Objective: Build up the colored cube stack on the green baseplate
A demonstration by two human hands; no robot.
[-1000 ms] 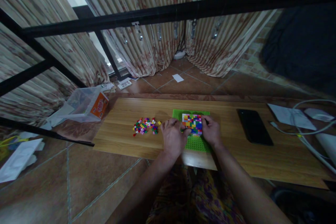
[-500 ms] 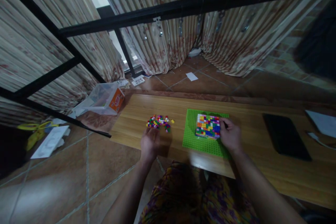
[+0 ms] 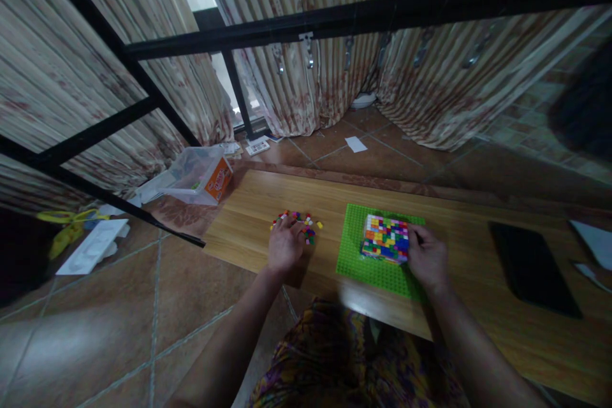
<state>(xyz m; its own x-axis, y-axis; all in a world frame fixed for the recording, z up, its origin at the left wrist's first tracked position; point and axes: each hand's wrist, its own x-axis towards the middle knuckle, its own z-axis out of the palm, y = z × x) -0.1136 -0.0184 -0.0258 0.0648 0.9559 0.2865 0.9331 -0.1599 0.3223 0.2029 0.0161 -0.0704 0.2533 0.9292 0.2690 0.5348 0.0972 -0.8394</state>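
I look down on a low wooden bench [image 3: 430, 306] that stands on a tiled floor. My left hand [image 3: 285, 246] lies over the small heap of loose coloured bricks [image 3: 306, 227]; the fingers are bent down among them. I cannot tell whether they are closed on a brick, because the back of the hand hides the fingertips. Several bricks show around and beyond the fingers, so the heap is not used up.

My right hand [image 3: 427, 257] rests at the right edge of the brick block [image 3: 386, 238], with the fingers touching its side, as if steadying it. I see nothing held in this hand, but whether the fingers are apart or together I cannot say.

The block stands on the green baseplate [image 3: 354, 258], in its far right part. It is a compact square of many colours, and it appears to be more than one layer high. In my judgement the building is well advanced: most bricks already sit in the block and only a small heap is left. Much of the baseplate is bare, at the near side and at the left.

A black phone [image 3: 533, 268] lies flat on the bench, well apart to the right. Beside the far left corner of the bench there is a clear plastic box [image 3: 198, 175] with an orange label.
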